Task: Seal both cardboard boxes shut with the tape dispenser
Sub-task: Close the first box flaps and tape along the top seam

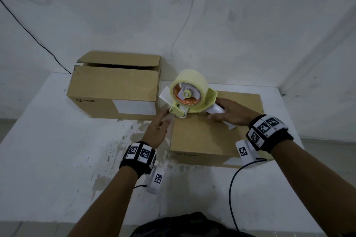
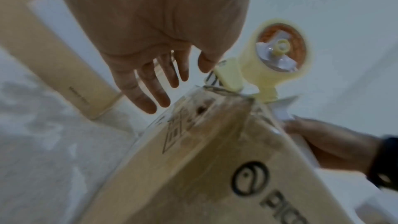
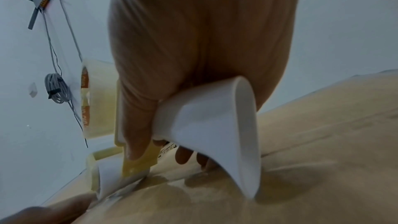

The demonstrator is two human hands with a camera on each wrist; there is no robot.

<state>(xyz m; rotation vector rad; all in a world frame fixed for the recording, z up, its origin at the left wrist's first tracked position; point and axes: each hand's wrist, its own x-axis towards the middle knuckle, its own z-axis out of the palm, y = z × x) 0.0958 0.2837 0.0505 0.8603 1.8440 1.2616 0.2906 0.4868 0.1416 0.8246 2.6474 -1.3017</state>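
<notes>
**Dispenser gripped at the near box's left edge**

The right hand [image 1: 233, 112] is clenched around the white handle of the tape dispenser [image 1: 189, 96], fingers wrapped under it and the thumb along its side. The left hand [image 1: 158, 131] holds nothing: its fingers are straight and spread, reaching to the left end of the near box just beside the dispenser's nose. Whether the fingertips touch the cardboard cannot be told.

One white table [image 1: 57, 159] carries everything; its top is flat, matt and blotched with grey-brown stains near the middle.

There are two cardboard boxes, both plain brown and rectangular with a printed logo on the front. The far box [image 1: 113, 86] stands at the back left against the wall, with a white label on its front face; its top flaps are not flat, and a dark gap shows between them. The near box [image 1: 208, 136] lies to the right, closer to the person, with its flaps down. A shiny strip of clear tape covers its left end face.

There is one dispenser, pale yellow plastic with a curved white handle. It stands on the near box's top at the left edge and carries one fat roll of clear tape on an orange core.

Two black wristbands with square black-and-white markers sit on the wrists.
</notes>
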